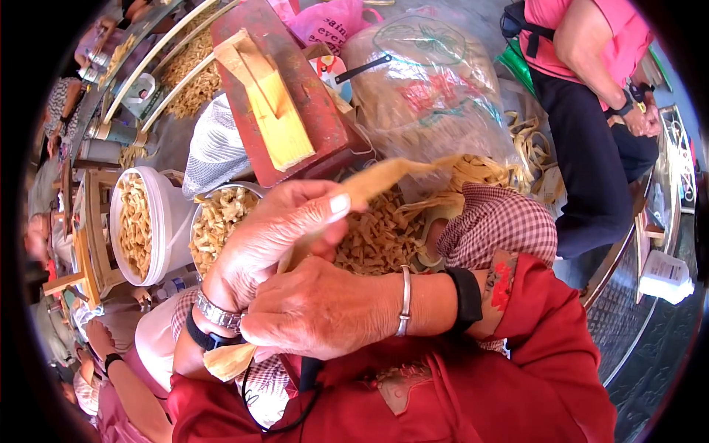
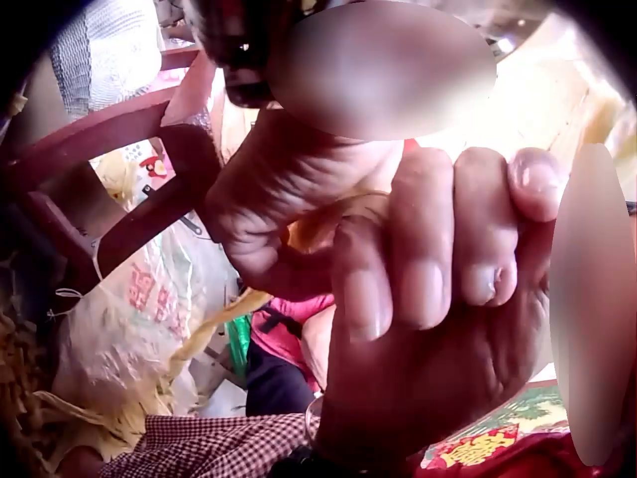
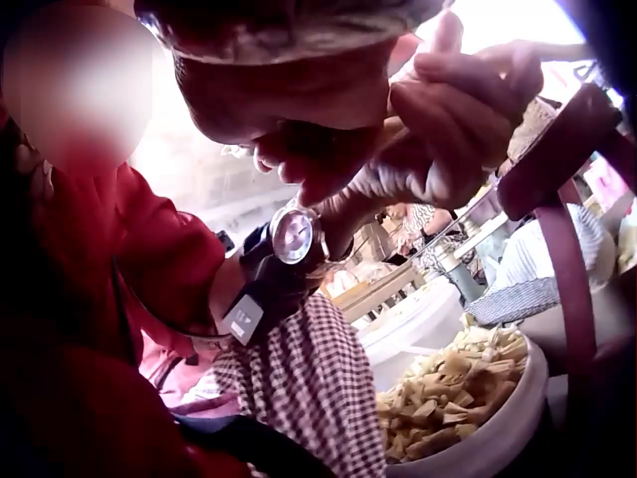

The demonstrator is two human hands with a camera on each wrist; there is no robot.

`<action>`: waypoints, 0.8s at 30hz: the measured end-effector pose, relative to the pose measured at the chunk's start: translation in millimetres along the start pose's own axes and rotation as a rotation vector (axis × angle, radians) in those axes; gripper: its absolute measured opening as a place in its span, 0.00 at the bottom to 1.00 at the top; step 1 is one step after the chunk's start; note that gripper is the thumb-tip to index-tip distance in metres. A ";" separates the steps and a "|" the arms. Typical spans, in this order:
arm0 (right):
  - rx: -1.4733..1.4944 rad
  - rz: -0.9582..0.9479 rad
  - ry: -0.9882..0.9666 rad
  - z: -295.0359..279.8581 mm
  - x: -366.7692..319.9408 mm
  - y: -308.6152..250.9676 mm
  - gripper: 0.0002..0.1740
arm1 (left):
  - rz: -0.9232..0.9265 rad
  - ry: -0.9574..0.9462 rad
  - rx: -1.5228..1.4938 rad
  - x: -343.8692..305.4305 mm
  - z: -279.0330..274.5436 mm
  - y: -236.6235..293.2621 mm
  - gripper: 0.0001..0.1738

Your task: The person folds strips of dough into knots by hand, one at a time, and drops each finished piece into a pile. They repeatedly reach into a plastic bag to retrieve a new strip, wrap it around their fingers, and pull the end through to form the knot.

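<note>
A long, flat, straw-coloured leaf strip (image 1: 380,179) runs through both hands in the head view. My left hand (image 1: 269,232), with a metal watch, pinches it between thumb and fingers above the lap. Just below, my right hand (image 1: 314,306), wearing a bangle, has its fingers curled round the strip, and a short folded end (image 1: 229,362) sticks out under it. The far end trails right toward a pile of similar strips (image 1: 476,171). In the left wrist view the curled right fingers (image 2: 423,249) lie close against the left hand (image 2: 289,189). The part inside the hands is hidden.
A red wooden bench (image 1: 317,96) ahead bears a yellow folded leaf bundle (image 1: 277,118). White buckets (image 1: 177,221) of small folded pieces stand left. More pieces (image 1: 377,236) lie beyond the hands. A large plastic bag (image 1: 436,96) sits behind, and a person in pink (image 1: 583,44) sits right.
</note>
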State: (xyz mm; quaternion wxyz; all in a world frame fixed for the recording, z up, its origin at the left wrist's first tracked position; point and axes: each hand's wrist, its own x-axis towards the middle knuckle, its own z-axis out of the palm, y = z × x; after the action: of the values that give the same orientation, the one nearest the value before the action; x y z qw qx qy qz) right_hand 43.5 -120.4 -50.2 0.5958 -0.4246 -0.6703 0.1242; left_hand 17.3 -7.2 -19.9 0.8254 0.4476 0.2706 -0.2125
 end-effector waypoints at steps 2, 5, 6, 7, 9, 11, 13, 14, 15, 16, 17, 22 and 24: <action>-0.001 0.002 0.057 -3.6 2.2 -3.7 0.13 | 0.112 0.104 0.104 -2.4 -2.2 5.7 0.13; -0.138 -0.020 0.453 -30.2 11.5 11.0 0.09 | 0.653 0.260 0.361 -6.3 2.7 0.0 0.08; -0.150 0.077 0.516 -41.1 12.8 16.0 0.09 | 0.654 0.291 0.537 -12.7 2.7 7.0 0.08; -0.156 0.175 0.576 -52.0 14.2 21.0 0.09 | 0.656 0.324 0.712 -19.1 2.8 14.2 0.07; -0.090 0.471 0.552 -65.5 13.6 20.5 0.10 | 0.587 0.385 0.649 -24.5 10.2 13.8 0.06; 0.091 0.519 0.568 -62.6 17.8 23.8 0.11 | 0.817 0.493 0.931 -24.6 10.2 11.0 0.06; 0.077 0.540 0.520 -62.9 21.1 24.5 0.13 | 1.103 0.607 1.342 -26.5 5.9 15.5 0.07; 0.047 0.525 0.485 -63.6 22.0 27.3 0.15 | 1.204 0.638 1.413 -26.2 8.0 18.0 0.07; 0.018 0.509 0.450 -64.5 22.5 29.9 0.16 | 1.307 0.670 1.485 -25.6 11.0 19.9 0.07; 0.048 0.481 0.420 -65.3 22.1 32.3 0.18 | 1.412 0.702 1.556 -24.6 14.0 20.6 0.07; 0.078 0.452 0.390 -65.7 20.9 35.3 0.19 | 1.265 0.724 1.474 -28.2 18.7 13.4 0.08; -0.011 0.507 0.201 -76.1 14.0 30.6 0.24 | 1.137 0.578 1.270 -30.9 -2.5 8.6 0.11; -0.015 0.402 0.268 -71.5 12.6 30.5 0.20 | 0.984 0.484 0.743 -32.7 -6.8 8.2 0.11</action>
State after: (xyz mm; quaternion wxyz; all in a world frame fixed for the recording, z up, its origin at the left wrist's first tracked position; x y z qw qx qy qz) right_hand 121.9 -117.0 -43.4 0.6396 -0.5666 -0.4880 0.1780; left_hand -4.5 6.3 3.0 0.5328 0.8090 0.1213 0.2165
